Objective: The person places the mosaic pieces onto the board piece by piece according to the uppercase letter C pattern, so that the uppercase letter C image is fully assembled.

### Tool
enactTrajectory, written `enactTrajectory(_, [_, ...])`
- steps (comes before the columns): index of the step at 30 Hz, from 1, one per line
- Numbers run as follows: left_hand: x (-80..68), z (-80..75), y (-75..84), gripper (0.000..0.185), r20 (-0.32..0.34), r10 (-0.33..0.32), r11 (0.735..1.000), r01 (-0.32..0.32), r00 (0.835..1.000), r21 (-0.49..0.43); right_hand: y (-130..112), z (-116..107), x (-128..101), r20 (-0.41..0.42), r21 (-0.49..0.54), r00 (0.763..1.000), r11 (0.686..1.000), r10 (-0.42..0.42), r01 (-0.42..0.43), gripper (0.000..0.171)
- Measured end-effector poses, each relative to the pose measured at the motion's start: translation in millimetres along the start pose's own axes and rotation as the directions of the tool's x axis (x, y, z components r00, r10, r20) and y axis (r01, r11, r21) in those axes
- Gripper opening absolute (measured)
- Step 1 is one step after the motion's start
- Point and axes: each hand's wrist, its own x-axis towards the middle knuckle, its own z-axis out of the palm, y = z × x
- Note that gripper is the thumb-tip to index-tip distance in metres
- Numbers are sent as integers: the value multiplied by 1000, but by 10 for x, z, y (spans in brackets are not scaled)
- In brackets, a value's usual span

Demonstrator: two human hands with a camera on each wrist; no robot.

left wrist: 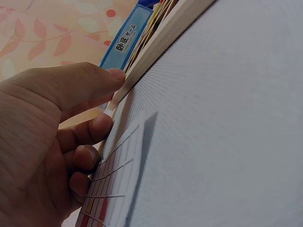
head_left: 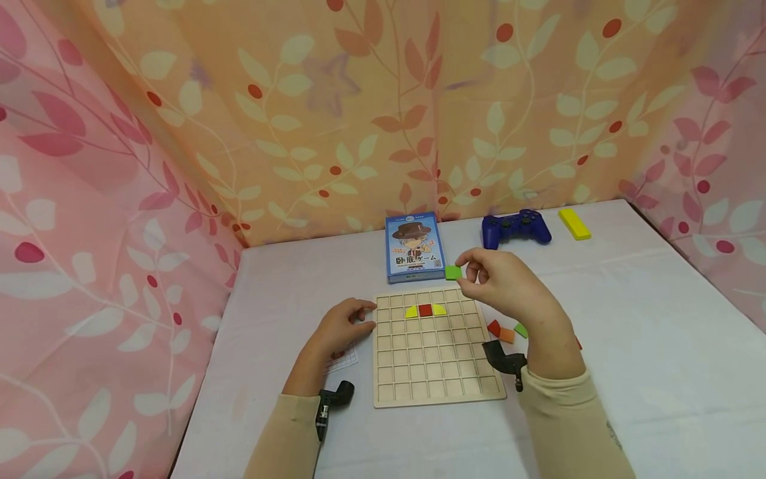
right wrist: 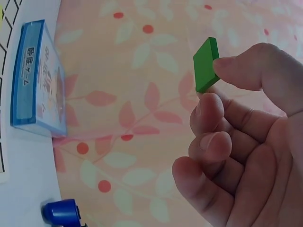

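A wooden grid board point(head_left: 435, 372) lies flat on the white table. A red square tile point(head_left: 425, 310) with a yellow curved piece point(head_left: 411, 311) on each side sits in its second row. My right hand point(head_left: 499, 283) hovers above the board's far right corner and pinches a small green square tile point(head_left: 453, 272) point(right wrist: 205, 65) between thumb and index finger. My left hand point(head_left: 344, 326) point(left wrist: 52, 137) rests at the board's left edge point(left wrist: 156, 52), fingertips against it, over a small gridded card point(left wrist: 111, 189).
A blue game box point(head_left: 414, 247) lies behind the board. A blue game controller point(head_left: 516, 228) and a yellow block point(head_left: 574, 223) lie further right. Loose red, orange and green tiles point(head_left: 507, 331) sit right of the board. Patterned cloth walls enclose the table.
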Motion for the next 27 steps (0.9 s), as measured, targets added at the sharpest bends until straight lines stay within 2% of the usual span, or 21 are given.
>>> enactTrajectory(8, [-1, 0, -15, 37, 5, -12, 1000, 12, 1000, -5, -87, 98, 12, 19, 28, 999, 998, -48, 47, 23])
enactTrajectory(21, [14, 6, -21, 36, -6, 13, 1000, -13, 1000, -5, -150, 331, 105, 89, -14, 988, 991, -130, 131, 22])
enactTrajectory(27, [10, 7, -27, 37, -3, 23, 1000, -23, 1000, -7, -93, 486, 191, 154, -24, 982, 993, -107, 112, 25])
